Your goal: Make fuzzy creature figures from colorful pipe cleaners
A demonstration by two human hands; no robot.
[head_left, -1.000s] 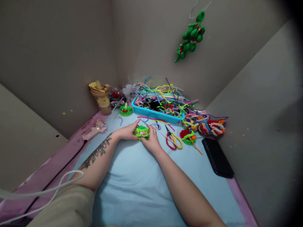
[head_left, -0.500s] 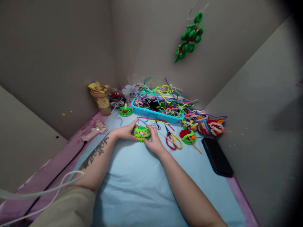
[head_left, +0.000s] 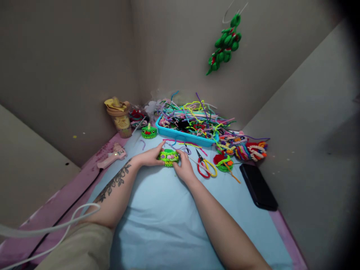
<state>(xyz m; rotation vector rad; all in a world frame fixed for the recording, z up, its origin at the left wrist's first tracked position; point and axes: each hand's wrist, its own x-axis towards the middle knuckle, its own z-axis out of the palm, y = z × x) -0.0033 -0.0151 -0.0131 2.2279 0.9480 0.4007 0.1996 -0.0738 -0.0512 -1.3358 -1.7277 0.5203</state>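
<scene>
Green piece (head_left: pixel 169 158) has tilted, facing nearward, long axis crosswise between hands (head_left: pixel 152 156) (head_left: pixel 185 167).

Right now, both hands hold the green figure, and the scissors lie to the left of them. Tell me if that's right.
Wrong side: the head view shows the scissors to the right. The left hand and right hand do hold the green figure.

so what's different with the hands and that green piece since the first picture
The green piece has been tilted slightly between the left hand and right hand, so more of its yellow-green lower rows shows. Both hands still hold it. The scissors and blue tray stayed put.
</scene>
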